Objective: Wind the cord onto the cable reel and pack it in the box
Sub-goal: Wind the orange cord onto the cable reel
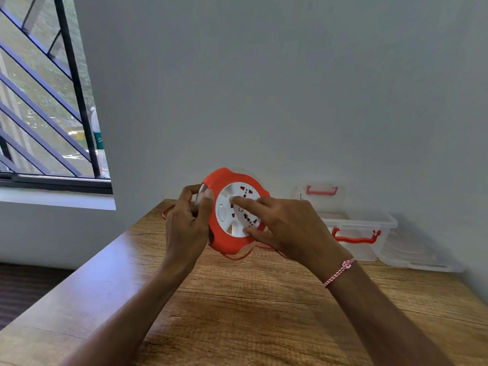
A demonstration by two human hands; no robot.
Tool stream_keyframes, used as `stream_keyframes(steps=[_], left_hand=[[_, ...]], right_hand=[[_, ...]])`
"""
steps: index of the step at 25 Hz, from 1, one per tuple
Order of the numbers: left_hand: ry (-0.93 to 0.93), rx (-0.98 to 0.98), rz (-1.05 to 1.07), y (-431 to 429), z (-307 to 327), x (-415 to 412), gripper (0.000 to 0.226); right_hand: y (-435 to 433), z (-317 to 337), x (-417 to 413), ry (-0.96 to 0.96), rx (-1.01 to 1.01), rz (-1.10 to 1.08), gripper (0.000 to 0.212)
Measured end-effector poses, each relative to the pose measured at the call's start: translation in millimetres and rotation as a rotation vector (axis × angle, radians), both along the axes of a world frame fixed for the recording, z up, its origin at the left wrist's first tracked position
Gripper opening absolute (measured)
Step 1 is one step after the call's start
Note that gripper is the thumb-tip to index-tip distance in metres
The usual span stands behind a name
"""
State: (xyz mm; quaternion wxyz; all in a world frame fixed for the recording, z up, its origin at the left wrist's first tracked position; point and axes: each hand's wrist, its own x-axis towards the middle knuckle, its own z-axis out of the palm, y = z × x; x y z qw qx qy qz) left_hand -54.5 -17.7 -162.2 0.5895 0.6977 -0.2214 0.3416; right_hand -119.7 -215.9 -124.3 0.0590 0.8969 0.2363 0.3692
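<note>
1. Tabletop (237, 313) of brown wood meets a grey wall.
2. Clear box (369, 221) with red handles sits far right, against the wall.
3. Orange-and-white cable reel (227, 215) is held upright above the tabletop, socket face toward the camera.
4. Left hand (184, 223): grip curled round the reel's left edge. Right hand (287, 225): grip loose, forefinger and thumb pressing the white face.
5. Orange cord (237, 257) loops below the reel.

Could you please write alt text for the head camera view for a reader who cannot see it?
A person holds an orange-and-white cable reel above a wooden table, the left hand gripping its edge and the right hand touching its white socket face. Loose orange cord trails beneath; a clear box stands at right.
</note>
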Motion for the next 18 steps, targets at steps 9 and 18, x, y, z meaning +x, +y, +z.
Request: stream_keyframes(steps=[9, 18], left_hand=[[-0.064, 0.064, 0.025, -4.9, -2.5, -5.5, 0.052], [-0.142, 0.066, 0.075, -10.1, -3.5, -17.3, 0.034]], right_hand=[[7.6, -8.7, -0.2, -0.023, 0.154, -0.048, 0.067], [41.7, -18.4, 2.7, 0.297, 1.225, -0.066, 0.048]])
